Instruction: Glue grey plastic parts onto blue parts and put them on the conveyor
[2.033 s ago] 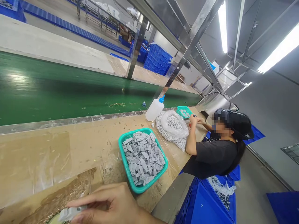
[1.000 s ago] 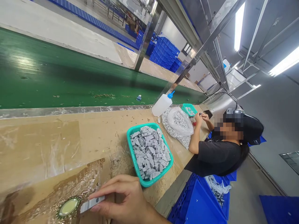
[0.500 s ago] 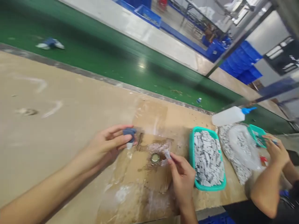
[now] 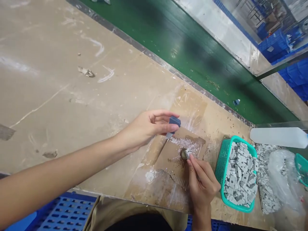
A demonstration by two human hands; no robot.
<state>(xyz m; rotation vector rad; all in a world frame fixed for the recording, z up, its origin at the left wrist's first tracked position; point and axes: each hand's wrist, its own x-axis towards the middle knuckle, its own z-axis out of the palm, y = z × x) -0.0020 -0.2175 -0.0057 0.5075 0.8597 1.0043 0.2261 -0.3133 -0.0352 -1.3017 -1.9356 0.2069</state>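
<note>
My left hand (image 4: 146, 128) reaches in from the left and pinches a small dark blue block (image 4: 174, 122) between thumb and fingers, with a pale tip (image 4: 169, 135) showing below it. My right hand (image 4: 202, 183) comes up from the bottom and holds a small grey piece (image 4: 187, 154) in its fingertips. That piece touches a small round dish with a gold-coloured rim (image 4: 183, 154), which lies on a brown sheet (image 4: 179, 166). The grey piece and my fingers hide most of the dish.
A teal basket (image 4: 222, 170) heaped with grey pieces stands right of my right hand. Beyond it lie a plastic bag (image 4: 279, 176), a white bottle (image 4: 279, 138) and a second teal basket (image 4: 302, 168). A green conveyor belt (image 4: 192, 54) runs behind the tan bench (image 4: 60, 96).
My view has swung down onto the bench, and the co-worker has left the frame. My right hand has brought the grey piece onto the dish. My left hand still holds the blue block.
</note>
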